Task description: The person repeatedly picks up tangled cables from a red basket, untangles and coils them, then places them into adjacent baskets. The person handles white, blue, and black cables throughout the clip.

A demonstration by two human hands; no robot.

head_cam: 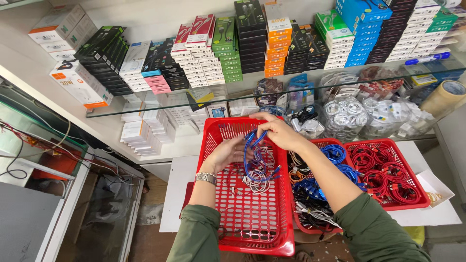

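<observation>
both grips on looped blue cable (252, 160)

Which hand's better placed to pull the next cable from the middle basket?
Probably right. The right hand is beside the middle basket; the left hand is farther off, over the big basket, touching the blue cable.

A white table (427, 213) carries three red baskets: a large one (252, 233) at nine o'clock, a middle one (310, 225) at centre, another (412, 201) at three o'clock, with a small white tray (439, 187) beside it.
</observation>
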